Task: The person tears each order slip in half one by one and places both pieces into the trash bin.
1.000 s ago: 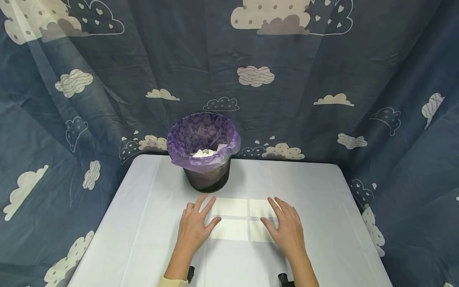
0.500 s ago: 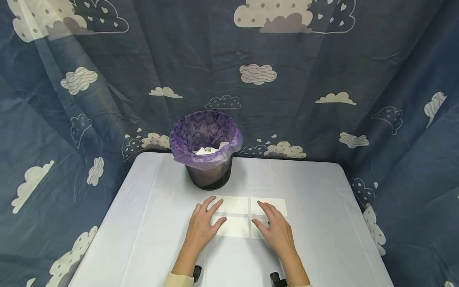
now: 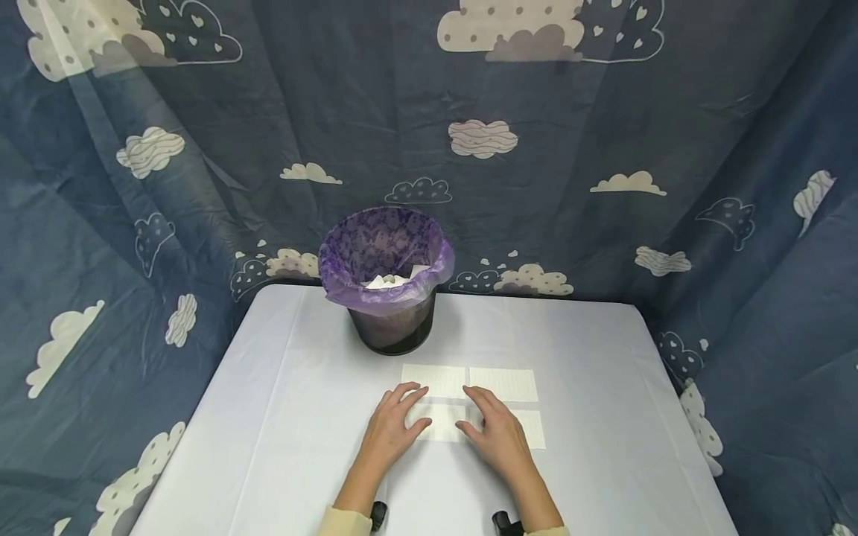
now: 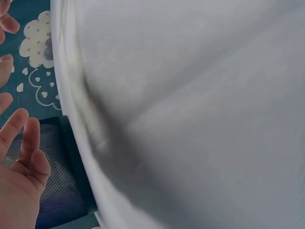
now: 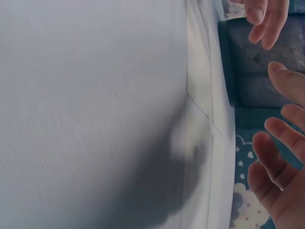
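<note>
Several pale rectangular pieces, like paper, lie flat in two rows on the white table. They are an upper left piece (image 3: 436, 377), an upper right piece (image 3: 506, 383), a lower left piece (image 3: 439, 424) and a lower right piece (image 3: 532, 429). My left hand (image 3: 391, 428) is over the left edge of this grid, fingers spread and slightly bent. Facing it, my right hand (image 3: 499, 438) is over the inner part of the right-hand pieces. Nothing is held in either hand. Both wrist views show loosely bent fingers; whether they touch the pieces cannot be told.
Behind the pieces stands a dark bin (image 3: 395, 331) with a purple liner (image 3: 385, 298) and white scraps (image 3: 387, 282) inside. A dark blue cloud-patterned curtain (image 3: 536, 223) surrounds the white table (image 3: 590, 357) at the back and sides. Dark devices are strapped at both wrists.
Both hands have moved inward and a little nearer, bringing them closer together. More of the right-hand pieces shows now. The pieces appear to lie as before.
</note>
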A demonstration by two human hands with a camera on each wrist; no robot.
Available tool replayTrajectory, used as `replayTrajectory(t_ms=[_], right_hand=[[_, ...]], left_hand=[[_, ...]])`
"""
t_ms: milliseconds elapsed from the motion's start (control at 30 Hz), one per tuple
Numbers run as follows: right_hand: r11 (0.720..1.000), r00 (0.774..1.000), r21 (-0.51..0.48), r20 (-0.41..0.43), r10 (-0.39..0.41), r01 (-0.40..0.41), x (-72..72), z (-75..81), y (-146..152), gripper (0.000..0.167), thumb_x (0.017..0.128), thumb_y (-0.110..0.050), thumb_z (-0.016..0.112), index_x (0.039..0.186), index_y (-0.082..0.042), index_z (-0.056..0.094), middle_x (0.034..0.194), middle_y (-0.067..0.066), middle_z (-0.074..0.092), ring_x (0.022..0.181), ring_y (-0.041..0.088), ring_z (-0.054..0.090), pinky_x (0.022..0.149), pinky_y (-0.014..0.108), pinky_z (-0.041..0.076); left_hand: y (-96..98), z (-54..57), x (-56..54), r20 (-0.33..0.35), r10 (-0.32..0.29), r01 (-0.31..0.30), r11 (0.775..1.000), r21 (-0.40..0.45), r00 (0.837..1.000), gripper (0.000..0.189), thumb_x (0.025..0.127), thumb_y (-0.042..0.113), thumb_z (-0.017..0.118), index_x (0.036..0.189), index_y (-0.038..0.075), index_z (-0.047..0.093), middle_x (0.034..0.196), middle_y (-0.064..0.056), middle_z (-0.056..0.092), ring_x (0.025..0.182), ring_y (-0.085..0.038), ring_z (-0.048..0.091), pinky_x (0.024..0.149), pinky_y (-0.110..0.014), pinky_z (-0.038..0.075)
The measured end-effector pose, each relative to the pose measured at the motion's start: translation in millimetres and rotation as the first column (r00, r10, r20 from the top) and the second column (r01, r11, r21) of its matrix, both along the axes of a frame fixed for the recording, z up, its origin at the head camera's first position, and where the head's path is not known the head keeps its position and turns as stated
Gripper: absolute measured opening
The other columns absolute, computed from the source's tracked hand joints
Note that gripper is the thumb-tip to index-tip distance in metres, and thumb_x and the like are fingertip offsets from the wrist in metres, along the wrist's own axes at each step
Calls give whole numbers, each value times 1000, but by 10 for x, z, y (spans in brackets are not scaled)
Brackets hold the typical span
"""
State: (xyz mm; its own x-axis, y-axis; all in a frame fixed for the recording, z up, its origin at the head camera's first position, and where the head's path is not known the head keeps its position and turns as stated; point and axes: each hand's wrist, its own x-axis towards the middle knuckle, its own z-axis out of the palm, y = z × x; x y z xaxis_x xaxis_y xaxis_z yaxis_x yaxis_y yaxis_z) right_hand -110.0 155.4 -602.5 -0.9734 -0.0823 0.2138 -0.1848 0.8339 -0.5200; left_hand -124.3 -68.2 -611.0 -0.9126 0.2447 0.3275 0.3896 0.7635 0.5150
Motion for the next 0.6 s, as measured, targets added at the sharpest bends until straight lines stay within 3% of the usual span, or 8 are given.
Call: replayTrajectory(t_ms=[100, 233, 600], right_hand=[[1000, 999, 19, 24, 24, -25, 11, -39, -63, 66, 80, -29, 93, 140, -16, 68, 142, 6, 69, 100, 23, 75, 82, 39, 62], [996, 996, 41, 42, 73, -74, 3, -78, -147, 63, 80, -28, 93, 136, -13, 69, 140, 9, 70, 119, 31, 73, 93, 48, 62], [992, 990, 62, 96, 102, -108, -86, -118, -291, 61, 83, -27, 90, 137, -9, 69, 142, 11, 69, 123, 34, 72, 96, 51, 61]], left_hand=[[14, -78, 5, 19, -7, 8, 999, -37, 1000, 54, 83, 26, 91, 133, 18, 73, 135, 0, 69, 109, -23, 66, 92, -41, 57], [42, -150, 1, 54, -17, 21, 998, -63, 998, 53, 82, 26, 91, 132, 20, 73, 135, 0, 68, 107, -22, 66, 89, -41, 57], [56, -209, -22, 117, -21, 28, 998, -53, 993, 56, 82, 21, 92, 134, 17, 71, 136, 0, 67, 112, -24, 66, 94, -43, 56]])
